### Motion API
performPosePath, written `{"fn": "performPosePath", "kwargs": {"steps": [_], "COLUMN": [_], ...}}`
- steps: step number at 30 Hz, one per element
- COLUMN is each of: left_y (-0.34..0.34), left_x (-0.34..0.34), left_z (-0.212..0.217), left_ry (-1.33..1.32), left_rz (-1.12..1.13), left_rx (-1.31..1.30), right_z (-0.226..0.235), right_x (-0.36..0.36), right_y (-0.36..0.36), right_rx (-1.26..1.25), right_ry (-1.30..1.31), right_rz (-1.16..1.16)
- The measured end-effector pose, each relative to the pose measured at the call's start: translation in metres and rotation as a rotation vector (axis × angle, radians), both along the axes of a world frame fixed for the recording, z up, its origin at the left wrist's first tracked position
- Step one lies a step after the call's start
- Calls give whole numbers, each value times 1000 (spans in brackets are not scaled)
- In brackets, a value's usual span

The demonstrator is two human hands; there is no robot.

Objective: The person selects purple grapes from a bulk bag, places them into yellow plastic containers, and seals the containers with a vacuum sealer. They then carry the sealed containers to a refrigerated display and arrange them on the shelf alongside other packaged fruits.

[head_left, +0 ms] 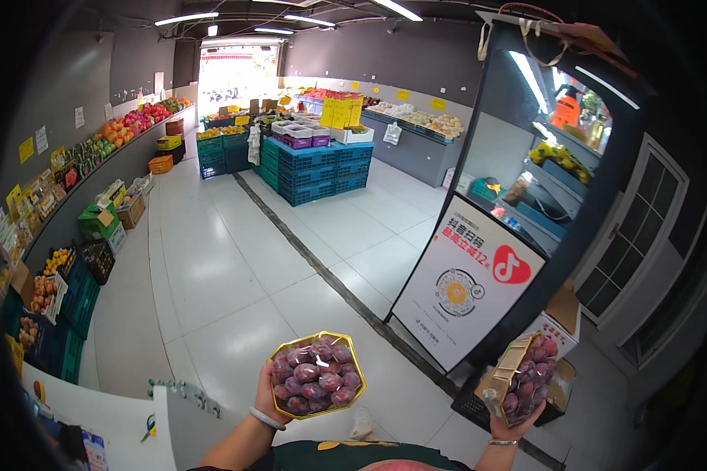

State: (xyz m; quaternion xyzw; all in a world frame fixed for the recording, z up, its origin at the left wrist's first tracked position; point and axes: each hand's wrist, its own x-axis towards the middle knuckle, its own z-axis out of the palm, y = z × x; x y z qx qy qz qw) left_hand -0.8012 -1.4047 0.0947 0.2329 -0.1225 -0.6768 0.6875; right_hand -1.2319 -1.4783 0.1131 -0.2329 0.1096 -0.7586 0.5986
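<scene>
- left hand point(269, 395): gripping the left tray point(359, 363) by its left side, some fingers out of sight beneath. the side hold leaves the top face unobstructed.
- left tray: octagonal, gold-rimmed, held before the body with its face toward the wearer. purple fruits point(310, 373), plum-like, fill it; a glossy clear wrap appears to cover them and presumably prevents rolling.
- right hand point(518, 424): gripping the right tray point(507, 365) from its lower end. support from below probably carries the weight.
- right tray: held well apart from the left tray, tipped steeply, its gold side showing. its fruits point(531, 381) remain in place, likely owing to the wrap.
- black crate point(465, 410): on the floor, behind the right tray in view; contents mostly hidden.
- blue crates point(322, 174): stacked beneath produce, presumably to raise it within reach.
- counter point(94, 402): at lower left, carrying scissors point(148, 428), apparently kept handy.
</scene>
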Motion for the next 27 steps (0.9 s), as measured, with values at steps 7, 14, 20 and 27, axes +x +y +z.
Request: {"fn": "performPosePath", "kwargs": {"steps": [7, 14, 20, 27], "left_y": [-171, -323, -512, -822], "left_x": [39, 112, 205, 243], "left_z": [-5, -9, -14, 30], "left_ry": [-18, -48, -65, -146], "left_rz": [187, 521, 525, 27], "left_rx": [89, 14, 116, 42], "right_z": [81, 56, 15, 28], "right_x": [91, 196, 263, 278], "right_y": [-249, -496, -664, -801], "right_rx": [-165, -231, -115, -56], "right_ry": [484, -35, -11, -224], "right_rz": [-153, 466, 334, 258]}}
